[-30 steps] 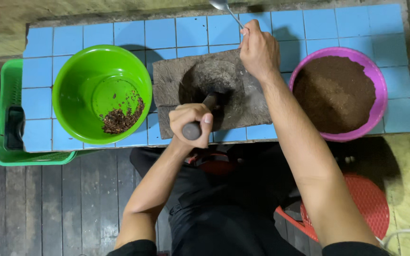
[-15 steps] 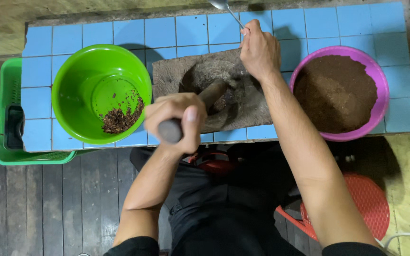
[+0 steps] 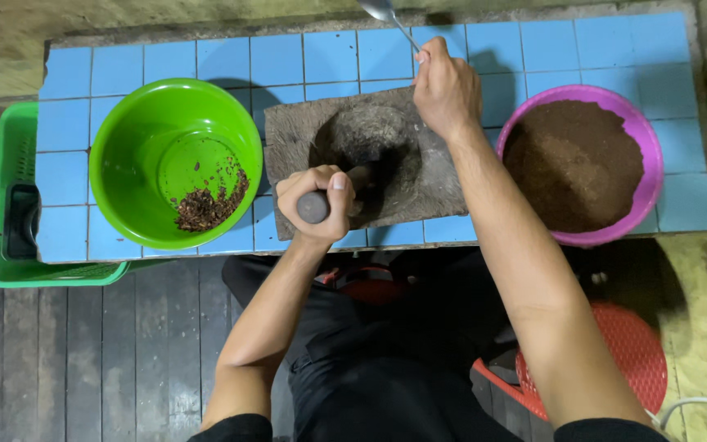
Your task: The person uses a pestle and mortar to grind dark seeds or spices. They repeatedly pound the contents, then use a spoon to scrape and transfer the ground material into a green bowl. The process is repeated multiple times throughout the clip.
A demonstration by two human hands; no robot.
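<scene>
The left hand [image 3: 315, 205] is wrapped tight around the butt of a dark pestle [image 3: 314, 206], at the near edge of the stone mortar [image 3: 370, 160]. The pestle's long axis slants from that hand, near and left, up toward the hollow of the mortar, far and right, where its working end is lost in shadow. The right hand [image 3: 446, 88] sits at the far right corner of the mortar, fingers pinched closed on the handle of a metal spoon [image 3: 385, 12] whose bowl points away past the far edge of the blue-tiled surface [image 3: 288, 57]. The left hand is the nearer one to the hollow. A green bowl [image 3: 175, 164] with dark bits lies to the left, and a purple bowl [image 3: 578, 168] of brown powder to the right.
</scene>
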